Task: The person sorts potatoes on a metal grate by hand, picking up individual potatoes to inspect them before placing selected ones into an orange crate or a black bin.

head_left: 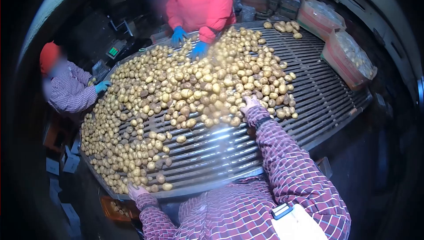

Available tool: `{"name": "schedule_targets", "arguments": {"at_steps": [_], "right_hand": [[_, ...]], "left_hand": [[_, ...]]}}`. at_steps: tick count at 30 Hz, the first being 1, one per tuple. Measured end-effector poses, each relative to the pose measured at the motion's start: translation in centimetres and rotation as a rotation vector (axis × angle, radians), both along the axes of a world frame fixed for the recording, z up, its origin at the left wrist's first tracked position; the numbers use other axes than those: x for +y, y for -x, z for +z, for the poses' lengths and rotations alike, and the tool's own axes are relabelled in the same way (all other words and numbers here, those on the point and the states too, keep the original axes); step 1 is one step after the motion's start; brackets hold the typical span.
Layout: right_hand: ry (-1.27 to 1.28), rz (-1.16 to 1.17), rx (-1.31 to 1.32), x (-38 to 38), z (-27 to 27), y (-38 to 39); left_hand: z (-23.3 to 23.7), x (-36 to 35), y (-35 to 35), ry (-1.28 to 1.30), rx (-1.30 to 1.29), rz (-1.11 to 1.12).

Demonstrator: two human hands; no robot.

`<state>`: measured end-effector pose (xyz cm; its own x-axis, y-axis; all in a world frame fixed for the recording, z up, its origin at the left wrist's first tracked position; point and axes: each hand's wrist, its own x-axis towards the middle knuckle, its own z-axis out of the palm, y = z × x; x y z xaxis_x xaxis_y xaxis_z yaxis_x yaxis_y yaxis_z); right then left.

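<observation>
Many potatoes point(185, 93) lie spread over a slatted metal table point(212, 160). My right hand point(251, 103) reaches out to the right part of the pile, its fingers apart and resting against potatoes there. Close to the table's near left edge, my left hand point(136, 191) touches the potatoes at the rim with its fingers stretched out. No potato is visibly gripped in either hand, though the undersides of both are hidden.
Across the table, a person in a red jacket point(201, 1) works with blue gloves. Another in a checked shirt point(73, 85) stands at the left. Two open boxes point(349, 59) with plastic liners sit on the right edge. An orange crate point(115, 209) stands below the near left edge.
</observation>
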<state>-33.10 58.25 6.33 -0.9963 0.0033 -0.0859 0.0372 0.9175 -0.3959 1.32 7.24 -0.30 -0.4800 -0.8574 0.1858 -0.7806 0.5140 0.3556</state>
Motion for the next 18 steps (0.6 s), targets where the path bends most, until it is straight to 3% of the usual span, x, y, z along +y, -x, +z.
{"name": "schedule_targets", "arguments": {"at_steps": [4, 8, 10, 11, 12, 13, 14, 15, 16, 18], "right_hand": [[0.074, 0.065, 0.018, 0.9, -0.1, -1.1], [0.502, -0.057, -0.053, 1.7, 0.5, -1.3], [0.962, -0.155, -0.118, 1.2, -0.8, -0.7], [1.054, -0.139, -0.096, 0.1, -0.4, -1.4], [1.112, -0.122, -0.129, -1.6, 0.2, -2.5], [1.031, 0.118, -0.172, -2.8, -0.4, -2.9], [0.92, 0.357, -0.204, -4.4, 2.4, -4.3], [0.759, 0.575, -0.291, -5.8, 3.0, -4.5], [0.61, 0.804, -0.351, -7.2, 3.7, -4.6], [0.395, 0.668, -0.284, -9.5, 6.0, -3.5]], "left_hand": [[-1.4, -2.2, -1.1, -0.115, 0.062, -0.05], [2.3, 3.4, 1.4, -0.057, 0.535, 0.021], [3.9, 9.1, 4.9, -0.526, 0.849, -0.088], [8.2, 13.8, 7.2, -0.794, 0.743, -0.167], [9.6, 17.5, 9.5, -1.148, 0.757, -0.244], [7.0, 19.1, 10.1, -1.612, 0.917, -0.254], [7.0, 21.2, 10.8, -1.894, 0.953, -0.442], [6.8, 22.6, 11.5, -2.139, 0.97, -0.414], [8.8, 24.1, 12.4, -2.186, 0.862, -0.347], [4.5, 23.7, 11.2, -1.751, 0.632, -0.499]]}}
